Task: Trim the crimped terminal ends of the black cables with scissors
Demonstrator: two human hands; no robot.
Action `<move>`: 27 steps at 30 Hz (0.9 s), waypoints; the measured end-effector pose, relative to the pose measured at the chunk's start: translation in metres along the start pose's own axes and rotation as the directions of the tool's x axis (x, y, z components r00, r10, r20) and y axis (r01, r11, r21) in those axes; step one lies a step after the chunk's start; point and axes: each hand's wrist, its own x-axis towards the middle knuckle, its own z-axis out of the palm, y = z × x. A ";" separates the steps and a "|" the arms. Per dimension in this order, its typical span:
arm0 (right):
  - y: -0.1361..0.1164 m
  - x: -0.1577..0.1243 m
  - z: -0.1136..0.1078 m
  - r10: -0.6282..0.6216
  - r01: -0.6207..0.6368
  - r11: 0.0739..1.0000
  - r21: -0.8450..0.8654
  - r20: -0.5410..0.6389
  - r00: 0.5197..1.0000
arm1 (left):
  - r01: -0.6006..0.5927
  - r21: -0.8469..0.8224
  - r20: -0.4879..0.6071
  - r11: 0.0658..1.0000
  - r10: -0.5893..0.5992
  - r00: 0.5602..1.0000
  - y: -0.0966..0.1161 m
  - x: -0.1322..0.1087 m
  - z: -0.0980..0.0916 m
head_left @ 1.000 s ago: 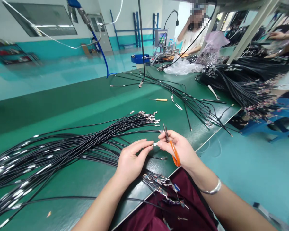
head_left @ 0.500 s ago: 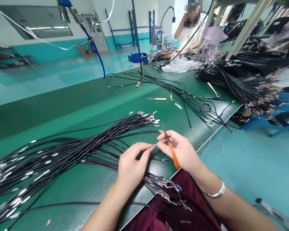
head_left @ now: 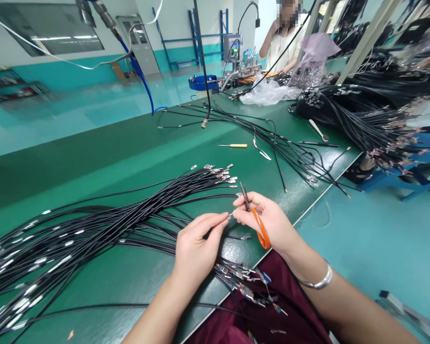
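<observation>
My left hand (head_left: 197,243) pinches the end of a thin black cable, whose small metal terminal (head_left: 230,216) sits between both hands' fingertips. My right hand (head_left: 268,222) holds orange-handled scissors (head_left: 256,222), blades pointing up and away, while its fingertips touch the same terminal. A big bundle of black cables (head_left: 93,229) with metal terminals lies on the green table (head_left: 122,157) to the left of my hands. More terminated cable ends (head_left: 247,282) hang over the table edge onto my dark red lap.
A yellow-handled screwdriver (head_left: 233,145) and loose black cables (head_left: 290,153) lie further back. Another heap of cables (head_left: 361,114) and a clear plastic bag (head_left: 268,93) sit at the far right. A person (head_left: 283,43) stands at the far end by a machine.
The hands have stayed together on the terminal, with only small finger shifts. The view has drifted slightly.
</observation>
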 end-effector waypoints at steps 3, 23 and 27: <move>0.000 0.000 0.000 0.001 -0.001 1.000 0.007 0.004 1.000 | -0.021 0.024 -0.015 0.999 0.022 1.000 -0.002 -0.001 0.001; 0.008 -0.068 0.032 -0.363 0.393 0.781 -0.485 0.159 0.918 | 0.526 -0.843 0.440 -0.114 -0.708 0.552 0.055 -0.060 -0.006; 0.005 -0.072 0.031 -0.370 0.469 0.721 -0.511 0.289 0.883 | 0.540 -0.833 0.463 -0.119 -0.683 0.565 0.047 -0.069 -0.015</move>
